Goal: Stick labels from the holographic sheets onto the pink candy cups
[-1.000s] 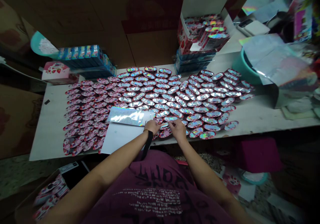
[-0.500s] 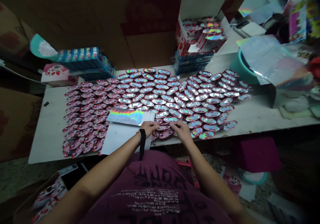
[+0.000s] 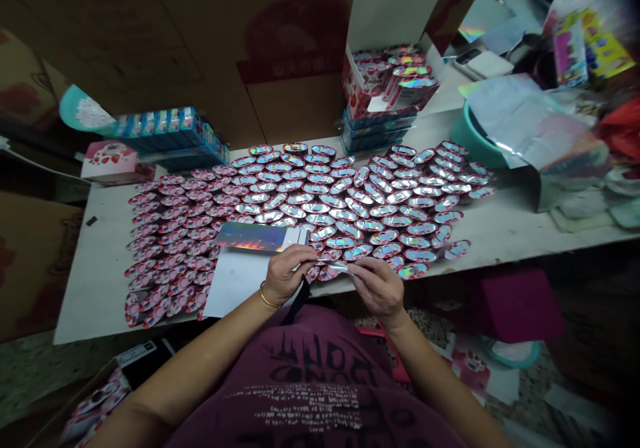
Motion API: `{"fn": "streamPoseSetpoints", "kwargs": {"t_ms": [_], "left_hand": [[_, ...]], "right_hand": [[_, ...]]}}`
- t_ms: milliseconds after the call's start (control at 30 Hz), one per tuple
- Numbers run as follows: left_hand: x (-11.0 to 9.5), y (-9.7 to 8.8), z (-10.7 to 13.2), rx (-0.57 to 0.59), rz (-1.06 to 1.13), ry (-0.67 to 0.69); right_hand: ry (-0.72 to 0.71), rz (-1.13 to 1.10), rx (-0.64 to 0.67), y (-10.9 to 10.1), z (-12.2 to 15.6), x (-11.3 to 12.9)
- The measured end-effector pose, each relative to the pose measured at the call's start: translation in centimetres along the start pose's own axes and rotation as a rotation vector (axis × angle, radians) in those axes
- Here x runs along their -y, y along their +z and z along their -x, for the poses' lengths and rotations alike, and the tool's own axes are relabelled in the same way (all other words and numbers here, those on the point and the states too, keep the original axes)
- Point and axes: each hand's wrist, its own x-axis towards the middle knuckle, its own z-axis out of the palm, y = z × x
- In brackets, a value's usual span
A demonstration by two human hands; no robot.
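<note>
Both my hands are raised just above the table's near edge, with one small shiny foil-topped piece [image 3: 336, 267] pinched between them. My left hand [image 3: 286, 275] grips its left end with curled fingers, and a gold bangle shows on that wrist. My right hand [image 3: 377, 287] pinches the right end. Rows of several oval pink-rimmed holographic pieces [image 3: 320, 198] cover the white table [image 3: 95, 275] beyond my hands. A holographic sheet [image 3: 253, 237] lies on white paper [image 3: 235, 281] just left of my left hand.
Blue boxes [image 3: 165, 128] and a pink strawberry-print box [image 3: 107, 160] stand at the back left. An open carton of filled packs [image 3: 393, 81] sits on blue boxes at the back. A teal tub [image 3: 473, 138] under foil sheets is at right. Cardboard wall behind.
My hands have lifted off the rows and drawn back toward me, now holding one shiny piece between them. The view has tilted slightly downward.
</note>
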Motion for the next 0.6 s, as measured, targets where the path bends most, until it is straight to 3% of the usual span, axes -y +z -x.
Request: {"fn": "streamPoseSetpoints", "kwargs": {"t_ms": [100,200,333,500,600], "left_hand": [[-0.2,0.9,0.4,0.104,0.097,-0.198],[0.2,1.5,2.1,0.187,0.297,-0.545],[2.0,0.3,5.7,0.099,0.486,-0.944],[4.5,-3.0,9.1,0.037,0.25,-1.054],[6.2,-4.5,9.8,0.099,0.047,-1.032]], "right_hand": [[0.171,-0.186,-0.005,1.4,-1.1,1.4],[0.299,-0.31,0.084,4.2,-1.5,2.3],[0.356,-0.381,0.263,8.8,-0.8,2.4],[0.577,-0.401,0.443,13.2,0.2,2.5],[0.553,-0.219,0.51,15.3,0.2,2.9]]}}
